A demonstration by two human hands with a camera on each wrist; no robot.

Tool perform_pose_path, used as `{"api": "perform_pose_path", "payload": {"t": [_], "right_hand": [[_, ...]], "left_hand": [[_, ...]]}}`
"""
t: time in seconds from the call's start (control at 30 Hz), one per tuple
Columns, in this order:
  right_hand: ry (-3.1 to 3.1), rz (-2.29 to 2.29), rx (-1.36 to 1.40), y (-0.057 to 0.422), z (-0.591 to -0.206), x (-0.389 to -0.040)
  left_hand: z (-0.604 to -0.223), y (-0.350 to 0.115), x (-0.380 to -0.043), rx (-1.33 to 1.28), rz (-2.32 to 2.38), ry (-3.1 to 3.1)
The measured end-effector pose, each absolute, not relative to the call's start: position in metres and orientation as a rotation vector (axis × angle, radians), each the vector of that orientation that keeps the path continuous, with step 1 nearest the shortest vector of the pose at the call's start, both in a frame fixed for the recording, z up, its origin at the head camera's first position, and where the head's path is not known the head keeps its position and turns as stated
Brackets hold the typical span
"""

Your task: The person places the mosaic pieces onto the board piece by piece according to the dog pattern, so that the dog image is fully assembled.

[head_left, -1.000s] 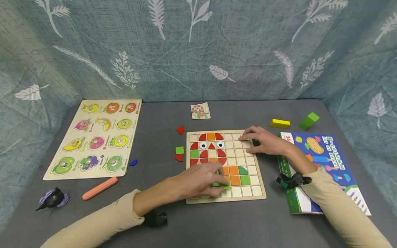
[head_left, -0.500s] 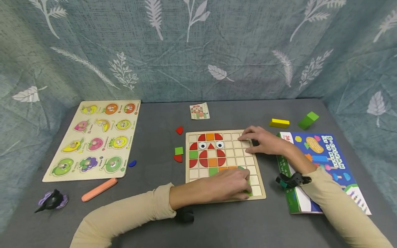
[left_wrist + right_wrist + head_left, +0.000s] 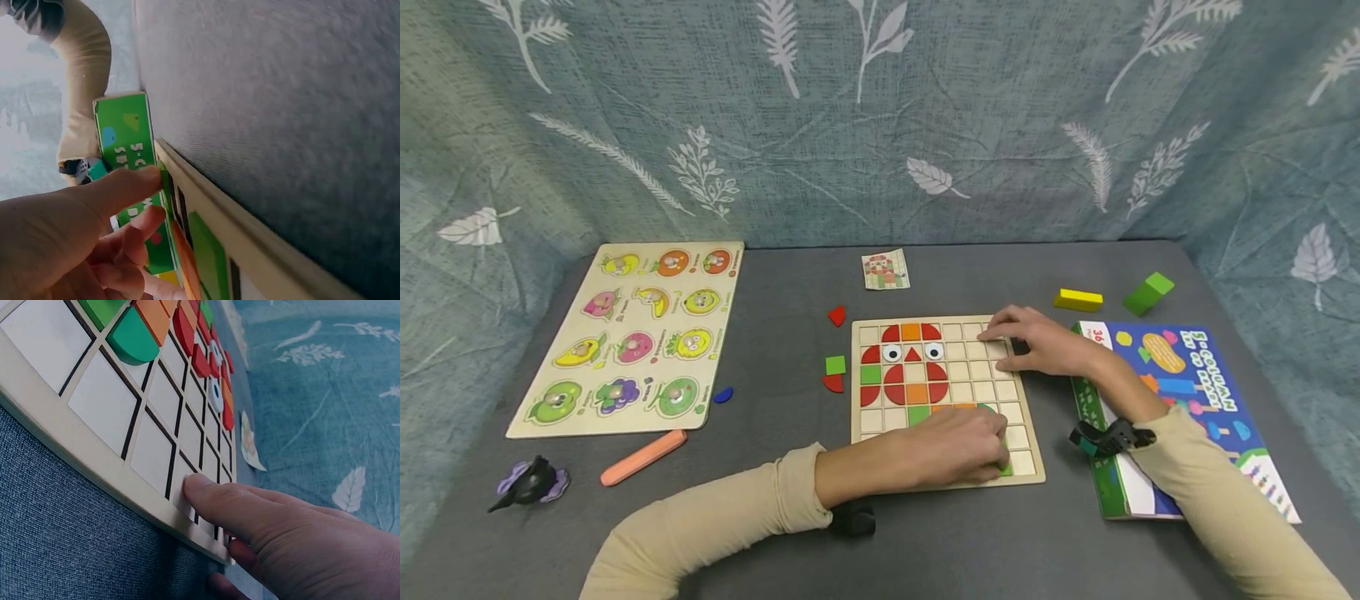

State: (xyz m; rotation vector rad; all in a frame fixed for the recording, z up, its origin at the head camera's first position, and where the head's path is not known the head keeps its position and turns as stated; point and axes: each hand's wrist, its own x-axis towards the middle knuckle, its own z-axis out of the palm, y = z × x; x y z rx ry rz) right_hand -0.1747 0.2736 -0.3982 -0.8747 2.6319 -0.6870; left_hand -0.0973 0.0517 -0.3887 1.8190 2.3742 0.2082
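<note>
A wooden grid board point(image 3: 1037, 477) carries a pattern of red, orange and green tiles with two eye tiles point(image 3: 934, 352). Over its lower rows, my left hand point(image 3: 947, 450) pinches a green square tile point(image 3: 1006, 470) near the bottom right corner. The left wrist view has the thumb on that tile, right at the board's edge, and another green tile point(image 3: 209, 256) closer by. The left hand hides several lower tiles in the head view. My right hand point(image 3: 1041, 342) rests on the board's upper right side, fingers extended and thumb point(image 3: 200, 484) on a bare cell.
Left of the board lie two red quarter-round tiles point(image 3: 837, 315) and a green square point(image 3: 835, 365). A small picture card point(image 3: 886, 269) lies behind. Further left are a fruit puzzle point(image 3: 718, 333), orange stick point(image 3: 643, 457) and blue piece point(image 3: 722, 395). A box point(image 3: 1172, 400) and blocks point(image 3: 1078, 300) stand right.
My left hand has moved right across the board with the green tile, from the lower middle to the lower right, then stayed nearly still. The right hand has kept its place.
</note>
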Motion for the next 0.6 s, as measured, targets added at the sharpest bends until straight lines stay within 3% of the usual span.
{"api": "perform_pose_path", "payload": {"t": [0.3, 0.6], "right_hand": [[2.63, -0.7, -0.868, 0.276, -0.398, -0.174], [2.63, -0.694, -0.852, 0.272, -0.399, -0.174]], "left_hand": [[-0.383, 0.03, -0.103, 1.713, 0.291, 2.448], [-0.379, -0.083, -0.154, 1.159, 0.627, 2.735]]}}
